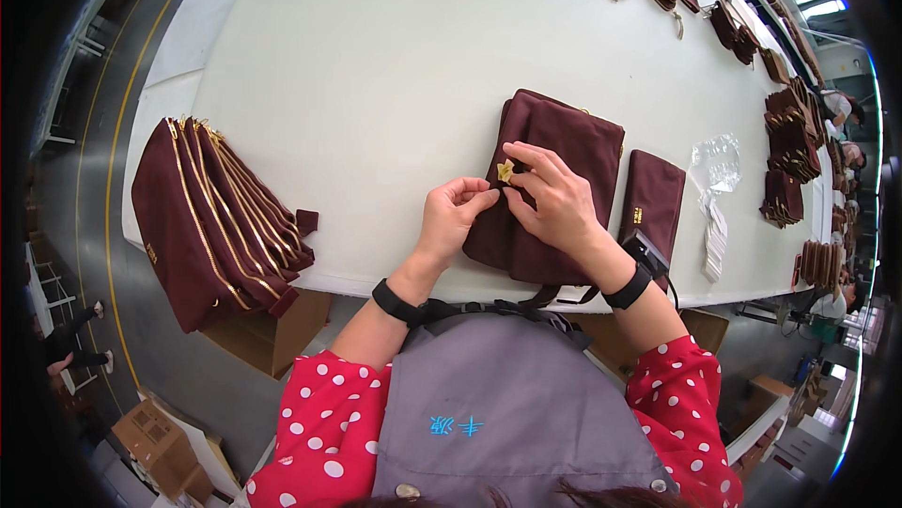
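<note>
Both hands are working at the middle of a maroon fabric pouch lying flat on the white surface, right in front of the person at the near edge. The pouch's long axis is running from the near edge away and slightly right; its gold zipper edge is sitting along the far right side. Left hand grip is together, thumb and forefinger pinching at the pouch fabric just beside a small gold tag. Right hand grip is pinched on that gold tag, fingers curling over it. The two hands are nearly touching. A smaller maroon pouch with a small gold label near its middle is lying just right of the main one, same orientation. Further right, a crumpled clear plastic bag and a strip of white tags are sitting on the surface. At the left edge a stack of maroon pouches with gold zippers is fanning out, overhanging a cardboard box below. More maroon goods are piling along the far right. Nothing is blocking the hands.
</note>
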A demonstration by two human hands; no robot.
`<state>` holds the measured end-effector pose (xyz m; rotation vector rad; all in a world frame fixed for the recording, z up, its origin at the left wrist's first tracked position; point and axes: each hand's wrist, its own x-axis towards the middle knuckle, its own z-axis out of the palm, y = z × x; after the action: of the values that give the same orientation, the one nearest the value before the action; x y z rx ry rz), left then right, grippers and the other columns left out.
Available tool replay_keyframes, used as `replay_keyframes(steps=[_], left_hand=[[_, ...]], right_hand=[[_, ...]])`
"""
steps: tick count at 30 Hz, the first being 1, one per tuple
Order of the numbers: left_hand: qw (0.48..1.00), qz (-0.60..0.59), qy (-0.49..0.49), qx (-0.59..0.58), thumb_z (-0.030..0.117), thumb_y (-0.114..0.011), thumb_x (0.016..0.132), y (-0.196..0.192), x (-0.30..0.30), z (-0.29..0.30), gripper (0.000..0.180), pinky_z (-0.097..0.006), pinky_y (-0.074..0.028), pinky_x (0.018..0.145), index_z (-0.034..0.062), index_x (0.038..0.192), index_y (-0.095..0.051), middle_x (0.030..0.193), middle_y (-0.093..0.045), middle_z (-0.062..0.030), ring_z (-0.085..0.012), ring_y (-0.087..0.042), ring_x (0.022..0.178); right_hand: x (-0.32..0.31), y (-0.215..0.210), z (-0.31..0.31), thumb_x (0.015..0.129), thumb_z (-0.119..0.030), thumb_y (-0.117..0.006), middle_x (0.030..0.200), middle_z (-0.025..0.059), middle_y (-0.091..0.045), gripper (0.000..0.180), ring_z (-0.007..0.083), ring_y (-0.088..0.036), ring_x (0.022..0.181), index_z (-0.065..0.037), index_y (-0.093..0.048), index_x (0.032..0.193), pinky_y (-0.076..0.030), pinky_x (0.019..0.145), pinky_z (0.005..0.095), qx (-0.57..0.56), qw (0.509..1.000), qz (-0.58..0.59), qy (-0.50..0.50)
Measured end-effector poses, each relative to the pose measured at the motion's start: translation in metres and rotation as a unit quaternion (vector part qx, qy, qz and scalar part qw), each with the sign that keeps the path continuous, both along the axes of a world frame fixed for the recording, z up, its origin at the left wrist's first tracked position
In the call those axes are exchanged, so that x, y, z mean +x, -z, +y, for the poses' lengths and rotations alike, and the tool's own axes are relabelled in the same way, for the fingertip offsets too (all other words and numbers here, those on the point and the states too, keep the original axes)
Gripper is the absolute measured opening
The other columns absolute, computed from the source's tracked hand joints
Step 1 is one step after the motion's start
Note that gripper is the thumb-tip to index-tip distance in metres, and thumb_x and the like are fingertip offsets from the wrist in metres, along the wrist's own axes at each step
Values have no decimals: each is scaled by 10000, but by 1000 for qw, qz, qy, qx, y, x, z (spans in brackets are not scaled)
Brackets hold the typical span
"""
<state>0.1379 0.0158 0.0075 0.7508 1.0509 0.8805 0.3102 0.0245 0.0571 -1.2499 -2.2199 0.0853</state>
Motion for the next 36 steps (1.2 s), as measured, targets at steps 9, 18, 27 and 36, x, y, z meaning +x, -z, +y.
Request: replay_keyframes(steps=[9, 18, 27, 36], left_hand=[[997, -35, 45, 44, 132, -723, 874, -16, 2, 3, 149, -185, -374, 587, 41, 986, -688, 791, -650, 47, -11, -514, 678], [997, 47, 33, 53, 172, -711, 888, 9, -11, -3, 187, -204, -436, 689, 48, 1018, -659, 894, -651, 21, -34, -555, 781], [985, 83, 40, 146, 413, -479, 1011, 14, 12, -19, 725, -420, -221, 1162, -78, 1493, -253, 1508, -369, -227, -348, -341, 1387], [920, 268, 75, 275, 327, -552, 980, 3, 18, -22, 713, -441, -261, 1121, -58, 1500, -252, 1450, -427, -228, -355, -394, 1299]], right_hand=[[-1, -5, -4, 730, -41, -679, 1135, 9, -669, 47, 171, -658, 1026, -31, -643, 760, -568, 652, 299, 22, 999, -21, 26], [99, 3, 0, 923, -84, -638, 1424, 119, -480, 130, 200, -592, 1161, 33, -695, 937, -485, 955, 320, -108, 837, 462, 271], [75, 48, -70, 925, -176, -627, 1204, 91, -635, 400, 162, -571, 1127, 62, -599, 1247, -385, 1064, 321, -245, 588, 735, 234], [36, 37, -51, 910, -124, -642, 1142, 87, -651, 346, 149, -589, 1081, 68, -620, 1197, -408, 1020, 310, -248, 617, 705, 245]])
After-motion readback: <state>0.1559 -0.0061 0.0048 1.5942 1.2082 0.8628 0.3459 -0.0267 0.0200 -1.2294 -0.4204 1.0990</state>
